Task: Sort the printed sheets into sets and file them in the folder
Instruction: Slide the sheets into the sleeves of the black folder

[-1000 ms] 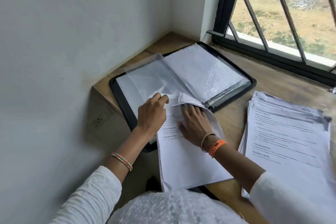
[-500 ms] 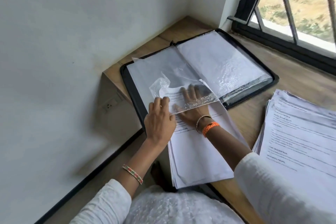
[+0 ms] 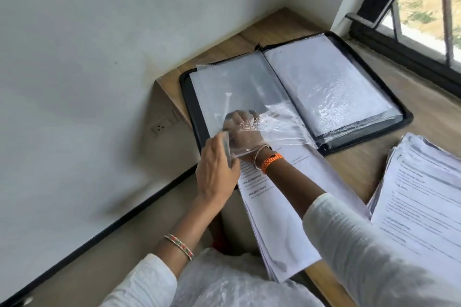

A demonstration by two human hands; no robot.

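Observation:
A black zip folder (image 3: 193, 104) lies open in the desk corner, with clear plastic sleeves on both sides. My left hand (image 3: 215, 172) pinches the open lower edge of the left clear sleeve (image 3: 239, 90) and lifts it. My right hand (image 3: 243, 129) is inside that sleeve up to the wrist, fingers laid flat on a set of printed sheets (image 3: 282, 209). The top of this set is inside the sleeve; its lower part hangs over the desk edge toward me. The right-hand sleeves (image 3: 331, 87) hold white paper.
A thick stack of printed sheets (image 3: 424, 194) lies on the wooden desk (image 3: 424, 107) at the right. A white wall with a socket (image 3: 163, 126) stands to the left. A black-framed barred window (image 3: 409, 12) runs along the back right.
My right hand has slid deeper into the sleeve with the sheets, now covered to the wrist. My left hand has shifted down to the sleeve's lower edge. The camera view swung left.

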